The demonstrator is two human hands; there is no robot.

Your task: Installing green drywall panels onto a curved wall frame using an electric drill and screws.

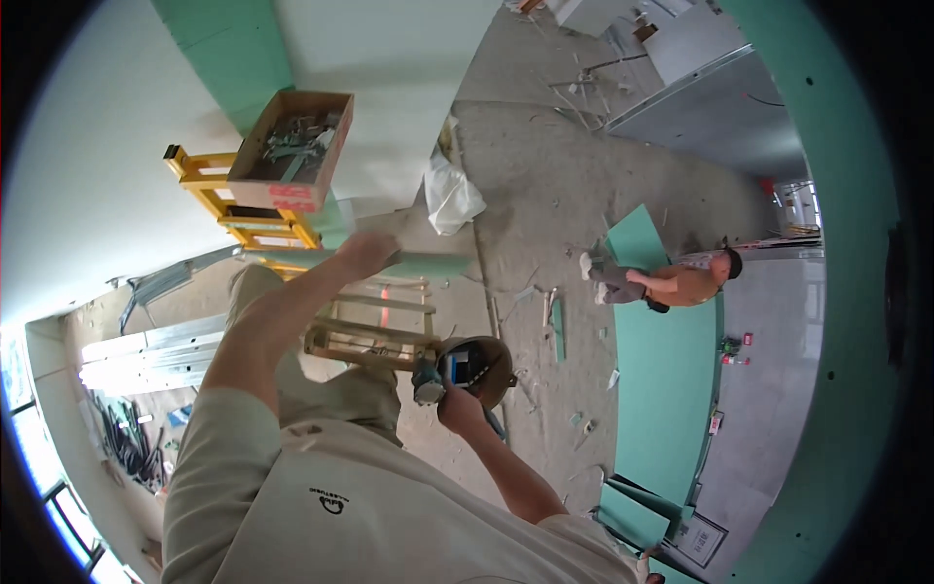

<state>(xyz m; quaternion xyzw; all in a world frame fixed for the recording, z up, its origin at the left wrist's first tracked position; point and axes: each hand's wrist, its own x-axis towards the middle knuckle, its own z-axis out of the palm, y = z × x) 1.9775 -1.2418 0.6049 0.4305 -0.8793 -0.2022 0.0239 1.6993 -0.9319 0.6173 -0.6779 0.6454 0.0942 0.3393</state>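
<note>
My left hand (368, 255) is reached out ahead, blurred, with its fingers closed around a narrow green board strip (433, 264). The strip lies crosswise over the yellow ladder. In my right hand (462, 411) is a dark teal cordless drill (426, 378), held low in front of me; part of its grip is hidden by my fingers. Right beside the drill is a round brown bucket (504, 368) with dark and blue items inside. Ladder rungs (375, 334) show below my left hand.
An open cardboard box (336, 146) of metal pieces rests on a yellow ladder (209, 182) by the wall. A white sack (452, 200) lies on the floor. Another person (686, 282) handles a green board (637, 238) at the right. Metal profiles (156, 355) lie at the left; scraps litter the floor.
</note>
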